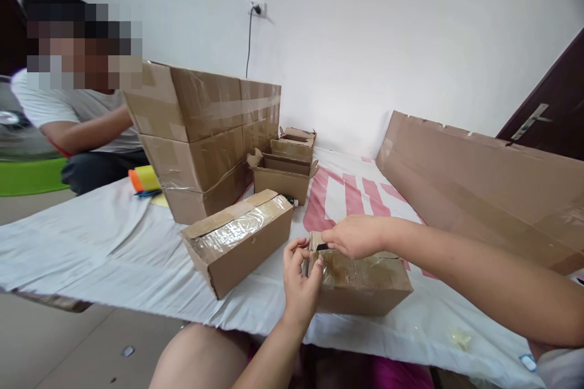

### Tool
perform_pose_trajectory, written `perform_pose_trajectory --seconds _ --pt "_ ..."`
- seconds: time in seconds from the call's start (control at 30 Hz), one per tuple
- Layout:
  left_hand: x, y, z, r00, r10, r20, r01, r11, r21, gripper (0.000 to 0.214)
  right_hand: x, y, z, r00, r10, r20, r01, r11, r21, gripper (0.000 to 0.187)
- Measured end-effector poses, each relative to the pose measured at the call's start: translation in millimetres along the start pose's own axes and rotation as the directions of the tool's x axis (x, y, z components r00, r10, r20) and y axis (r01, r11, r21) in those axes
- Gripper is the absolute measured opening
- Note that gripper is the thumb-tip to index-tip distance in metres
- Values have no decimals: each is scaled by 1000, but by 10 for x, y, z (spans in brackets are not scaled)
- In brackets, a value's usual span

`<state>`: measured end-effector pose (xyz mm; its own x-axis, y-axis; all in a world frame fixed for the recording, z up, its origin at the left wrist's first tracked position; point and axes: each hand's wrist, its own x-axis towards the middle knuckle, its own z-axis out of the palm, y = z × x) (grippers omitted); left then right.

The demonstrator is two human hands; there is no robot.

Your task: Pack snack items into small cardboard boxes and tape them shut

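A taped cardboard box (365, 292) lies on the white-covered table in front of me. My left hand (302, 276) grips its left end, thumb on the taped top and fingers curled at the far side. My right hand (353, 236) is closed over the top near that same end. From its fingertips pokes a small, flat black object (322, 247), held against the box's top; its exact kind is hidden by the fingers. To the left of my hands sits a longer box (246, 243) with shiny clear tape across its top.
A stack of taped boxes (207, 109) stands at the left; a co-worker (100, 115) sits behind it. Two open boxes (283, 185) are farther back. A large cardboard sheet (479, 188) stands along the right side. Orange and yellow items (145, 178) lie by the stack.
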<state>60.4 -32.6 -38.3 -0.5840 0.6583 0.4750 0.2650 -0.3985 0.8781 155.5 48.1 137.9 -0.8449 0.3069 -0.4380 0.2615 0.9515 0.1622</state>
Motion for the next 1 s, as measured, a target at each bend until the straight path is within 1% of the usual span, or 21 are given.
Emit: perform_pose_trajectory --seconds 0.1,0.17,0.3,0.37,0.4,0.47,0.53,0.67,0.73,0.8,0.9,0.93,1.0 --pt "6 -20 -4 1000 -11 -11 11 1000 4 12 35 -38 -45 1000 -5 8 5 1000 -31 26" --pt "8 -20 -11 1000 -8 -7 8 1000 18 12 63 -76 -65 999 4 34 -2 999 -47 27" --pt "15 5 -27 1000 0 7 -1 999 50 11 58 -104 -35 998 24 61 -19 997 -76 32" --pt "23 19 -33 1000 -9 15 8 999 54 12 2 -82 11 996 43 81 -34 994 -99 30" --pt "28 26 -35 1000 -16 21 14 999 53 12 -41 -65 40 992 63 112 -50 992 -114 29" --pt "38 39 -38 999 -32 28 31 998 49 13 -160 -22 107 975 120 186 -94 986 -141 28" --pt "48 52 -39 998 -49 33 48 998 43 14 -320 30 185 961 177 214 -145 977 -157 28" --pt "58 75 -41 996 -72 52 72 997 16 17 -723 161 380 936 299 188 -270 949 -165 27" --pt "49 83 -39 991 -108 76 110 994 -24 20 -926 231 469 921 341 186 -324 939 -120 28" --pt "32 89 -31 977 -168 129 183 975 -122 23 -1097 291 514 927 337 163 -336 941 -33 28" --pt "-2 95 -17 953 -207 219 268 915 -301 27 -1244 333 465 938 336 87 -343 935 93 26" --pt "-11 96 -16 951 -205 230 275 901 -335 28 -1254 331 425 934 356 38 -358 925 124 27" --pt "-19 95 -29 954 -192 230 268 890 -368 25 -1215 301 336 910 407 -82 -389 904 176 30"
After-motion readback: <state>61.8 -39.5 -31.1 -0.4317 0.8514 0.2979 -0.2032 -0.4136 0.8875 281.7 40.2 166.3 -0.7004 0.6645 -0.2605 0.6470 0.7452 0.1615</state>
